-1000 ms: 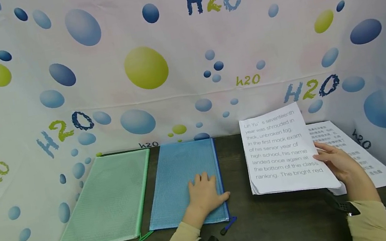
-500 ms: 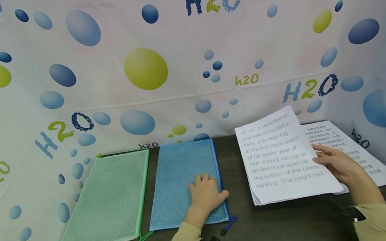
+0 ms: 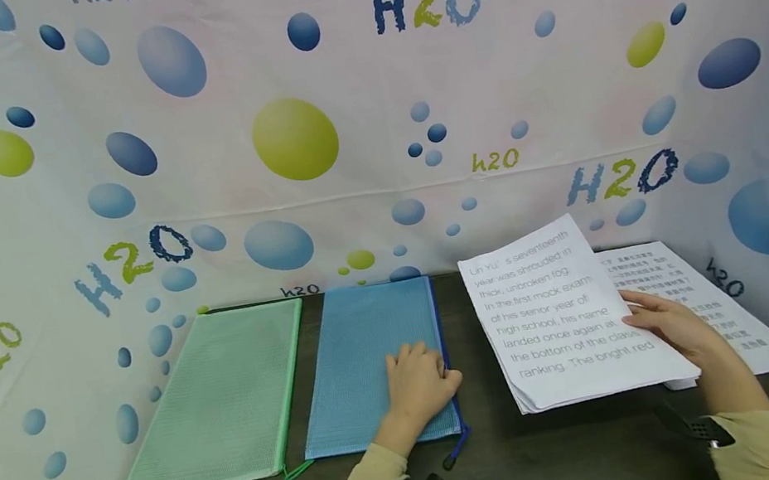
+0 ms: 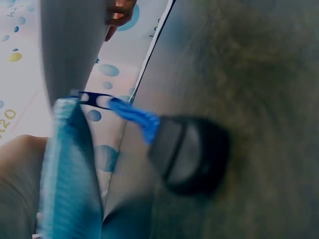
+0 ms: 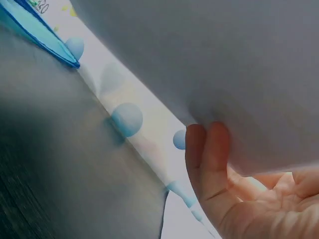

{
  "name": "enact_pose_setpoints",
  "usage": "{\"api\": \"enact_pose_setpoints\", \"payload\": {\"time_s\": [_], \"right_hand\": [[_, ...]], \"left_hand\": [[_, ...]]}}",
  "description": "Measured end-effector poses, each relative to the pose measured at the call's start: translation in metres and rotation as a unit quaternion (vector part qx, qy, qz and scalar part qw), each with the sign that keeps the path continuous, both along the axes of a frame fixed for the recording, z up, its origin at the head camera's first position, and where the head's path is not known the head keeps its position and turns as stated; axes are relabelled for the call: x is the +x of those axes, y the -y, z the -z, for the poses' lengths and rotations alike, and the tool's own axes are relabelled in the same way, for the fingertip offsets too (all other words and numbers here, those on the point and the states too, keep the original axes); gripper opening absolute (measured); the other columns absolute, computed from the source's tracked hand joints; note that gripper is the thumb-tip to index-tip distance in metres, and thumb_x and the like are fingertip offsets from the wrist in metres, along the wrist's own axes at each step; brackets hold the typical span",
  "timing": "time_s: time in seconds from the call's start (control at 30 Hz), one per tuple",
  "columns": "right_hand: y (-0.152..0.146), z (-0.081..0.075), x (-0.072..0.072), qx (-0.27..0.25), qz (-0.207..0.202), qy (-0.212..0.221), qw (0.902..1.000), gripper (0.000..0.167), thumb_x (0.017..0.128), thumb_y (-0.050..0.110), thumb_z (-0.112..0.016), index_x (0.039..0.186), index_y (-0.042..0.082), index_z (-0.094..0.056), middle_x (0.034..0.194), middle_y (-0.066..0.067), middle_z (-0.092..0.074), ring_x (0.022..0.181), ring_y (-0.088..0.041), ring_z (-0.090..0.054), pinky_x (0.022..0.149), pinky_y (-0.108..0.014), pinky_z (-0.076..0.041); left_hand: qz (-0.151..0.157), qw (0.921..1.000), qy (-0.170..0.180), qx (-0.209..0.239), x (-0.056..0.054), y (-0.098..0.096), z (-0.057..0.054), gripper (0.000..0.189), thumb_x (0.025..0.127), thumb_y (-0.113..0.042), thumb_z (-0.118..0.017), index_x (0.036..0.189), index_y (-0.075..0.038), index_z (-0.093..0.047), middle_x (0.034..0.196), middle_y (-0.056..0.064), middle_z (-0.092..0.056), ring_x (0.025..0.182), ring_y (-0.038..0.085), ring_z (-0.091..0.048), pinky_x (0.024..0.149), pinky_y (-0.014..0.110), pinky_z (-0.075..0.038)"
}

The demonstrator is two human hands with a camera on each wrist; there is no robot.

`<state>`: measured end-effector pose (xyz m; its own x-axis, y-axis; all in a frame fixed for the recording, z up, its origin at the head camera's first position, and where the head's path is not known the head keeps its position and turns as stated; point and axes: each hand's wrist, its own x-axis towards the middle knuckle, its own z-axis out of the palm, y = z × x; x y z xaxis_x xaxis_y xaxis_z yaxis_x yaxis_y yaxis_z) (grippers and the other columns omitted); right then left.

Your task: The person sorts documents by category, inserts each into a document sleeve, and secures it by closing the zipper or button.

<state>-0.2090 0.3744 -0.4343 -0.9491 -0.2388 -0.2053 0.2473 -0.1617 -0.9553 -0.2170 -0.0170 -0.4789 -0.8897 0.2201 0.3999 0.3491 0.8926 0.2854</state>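
My left hand (image 3: 418, 386) has its fingers curled at the right edge of a blue mesh zipper pouch (image 3: 354, 379), pinching it there. In the left wrist view the pouch (image 4: 72, 179) shows edge-on, and its blue cord zipper pull (image 4: 132, 114) with a black end hangs close to the camera. My right hand (image 3: 678, 328) grips the right side of a stack of printed paper sheets (image 3: 556, 322), English text facing up, tilted above the table. From below, the right wrist view shows fingers (image 5: 215, 149) under the sheets (image 5: 209, 64).
A green mesh zipper pouch (image 3: 214, 401) lies flat at the left, its green pull at the near corner. Under and right of the held stack lies another printed sheet (image 3: 725, 320) with Chinese text. The dark table (image 3: 541, 467) meets a patterned backdrop (image 3: 340, 54) behind.
The left hand's fingers, spread flat on the blue pouch before, are now curled at its right edge. The right hand's paper stack has shifted left and lower, turning slightly.
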Motion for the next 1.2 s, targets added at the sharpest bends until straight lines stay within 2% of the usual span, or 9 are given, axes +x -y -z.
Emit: {"api": "enact_pose_setpoints", "payload": {"time_s": [0.03, 0.13, 0.23, 0.3, 0.37, 0.63, 0.87, 1.2], "right_hand": [[0.002, -0.001, 0.0, 0.021, 0.001, -0.003, 0.9998, 0.041, 0.1, 0.005, -0.048, 0.114, 0.043, -0.059, 0.1, 0.009, -0.072, 0.084, -0.013, -0.073, 0.067, -0.029, -0.059], [0.007, -0.003, 0.0, 0.077, 0.007, 0.0, 0.997, 0.049, 0.1, 0.011, -0.051, 0.14, 0.039, -0.046, 0.097, 0.011, -0.072, 0.081, -0.012, -0.073, 0.066, -0.027, -0.059], [0.013, -0.004, 0.0, 0.114, 0.009, 0.004, 0.9934, 0.065, 0.1, 0.014, -0.051, 0.156, 0.02, -0.02, 0.096, 0.013, -0.071, 0.08, -0.011, -0.072, 0.066, -0.027, -0.059], [0.017, -0.003, -0.001, 0.126, 0.008, 0.007, 0.992, 0.069, 0.1, 0.015, -0.051, 0.156, 0.01, -0.012, 0.096, 0.013, -0.071, 0.081, -0.011, -0.072, 0.067, -0.028, -0.059], [0.021, -0.001, -0.003, 0.133, 0.003, 0.006, 0.9911, 0.069, 0.1, 0.014, -0.05, 0.156, 0.007, -0.009, 0.095, 0.014, -0.07, 0.081, -0.01, -0.072, 0.067, -0.028, -0.059], [0.036, 0.009, -0.01, 0.165, 0.002, -0.007, 0.9862, 0.067, 0.1, 0.01, -0.048, 0.153, -0.003, -0.011, 0.093, 0.016, -0.068, 0.079, -0.007, -0.07, 0.067, -0.027, -0.058], [0.051, 0.015, -0.017, 0.162, -0.001, -0.024, 0.9864, 0.066, 0.099, 0.008, -0.049, 0.152, -0.005, -0.012, 0.094, 0.018, -0.066, 0.08, -0.006, -0.068, 0.067, -0.026, -0.057], [0.062, 0.021, -0.02, 0.138, 0.027, -0.035, 0.9894, 0.066, 0.097, 0.002, -0.05, 0.152, -0.008, -0.013, 0.095, 0.021, -0.065, 0.08, -0.004, -0.068, 0.067, -0.024, -0.056]], "left_hand": [[-0.003, 0.9999, -0.013, 0.01, 0.001, 0.0, 0.0, 0.032, 0.073, -0.03, -0.063, 0.053, -0.021, -0.04, 0.066, -0.008, -0.038, 0.067, 0.014, -0.034, 0.067, 0.032, -0.024], [-0.009, 0.9979, -0.053, 0.037, 0.002, -0.001, 0.0, 0.031, 0.072, -0.029, -0.065, 0.055, -0.022, -0.039, 0.066, -0.008, -0.038, 0.067, 0.013, -0.034, 0.068, 0.031, -0.023], [-0.014, 0.9943, -0.088, 0.059, 0.003, -0.002, 0.001, 0.031, 0.07, -0.028, -0.067, 0.056, -0.022, -0.039, 0.066, -0.008, -0.039, 0.066, 0.012, -0.033, 0.068, 0.03, -0.022], [-0.016, 0.9919, -0.107, 0.067, 0.003, -0.002, 0.001, 0.031, 0.07, -0.026, -0.067, 0.057, -0.021, -0.039, 0.066, -0.007, -0.039, 0.067, 0.012, -0.032, 0.069, 0.03, -0.022], [-0.017, 0.9903, -0.116, 0.075, 0.004, -0.003, 0.001, 0.031, 0.069, -0.025, -0.068, 0.057, -0.021, -0.039, 0.067, -0.007, -0.04, 0.067, 0.012, -0.033, 0.069, 0.03, -0.021], [-0.01, 0.989, -0.121, 0.084, 0.008, -0.005, 0.0, 0.031, 0.07, -0.027, -0.072, 0.059, -0.021, -0.043, 0.07, -0.006, -0.044, 0.07, 0.014, -0.036, 0.071, 0.031, -0.023], [-0.003, 0.9834, -0.153, 0.097, 0.008, -0.006, 0.002, 0.032, 0.067, -0.023, -0.073, 0.058, -0.02, -0.043, 0.068, -0.006, -0.043, 0.067, 0.012, -0.034, 0.07, 0.03, -0.023], [0.002, 0.9821, -0.151, 0.112, 0.009, -0.008, 0.0, 0.028, 0.067, -0.02, -0.071, 0.058, -0.02, -0.045, 0.067, -0.006, -0.044, 0.066, 0.012, -0.036, 0.068, 0.027, -0.02]]}}
